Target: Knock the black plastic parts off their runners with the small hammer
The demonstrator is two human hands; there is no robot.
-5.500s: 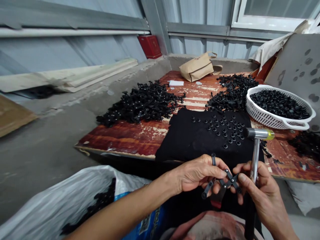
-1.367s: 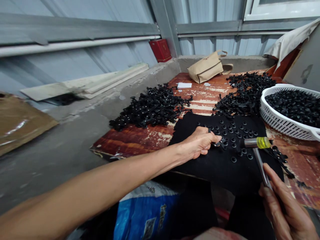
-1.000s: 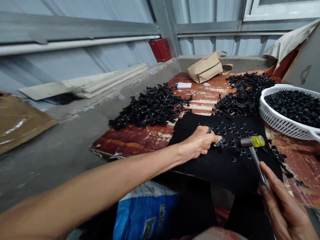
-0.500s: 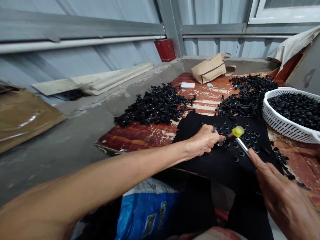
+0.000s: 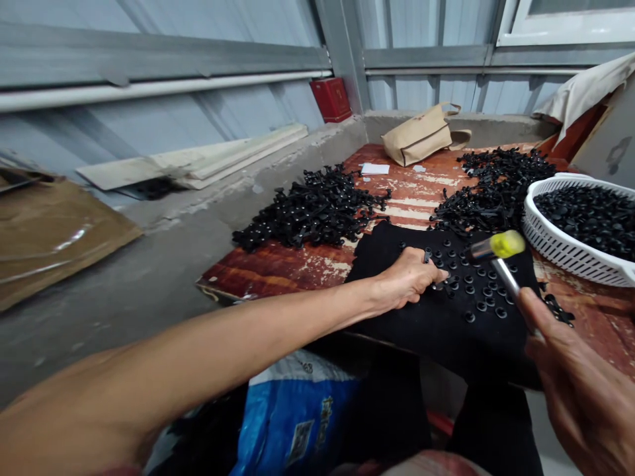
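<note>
My right hand [image 5: 570, 357] is wrapped round the metal handle of a small hammer [image 5: 499, 248] with a translucent yellow face, raised above the cloth. Lower, my left hand [image 5: 414, 274] is closed in a pinch over the black cloth [image 5: 397, 350]. A small black plastic piece [image 5: 427, 254] shows at its fingers, mostly hidden by them. Several round black caps [image 5: 469, 289] stand on the cloth to the right of my left hand, under the hammer.
Piles of black plastic parts lie on the worn red table, one at left [image 5: 312, 208] and one at right [image 5: 496, 188]. A white basket [image 5: 550, 231] holds more black pieces. At the back is a beige bag [image 5: 417, 135]; below, a blue sack [image 5: 288, 416].
The hammer has lifted away from my left hand, up and to the right, with my right hand. My left hand stays nearly in place on the cloth.
</note>
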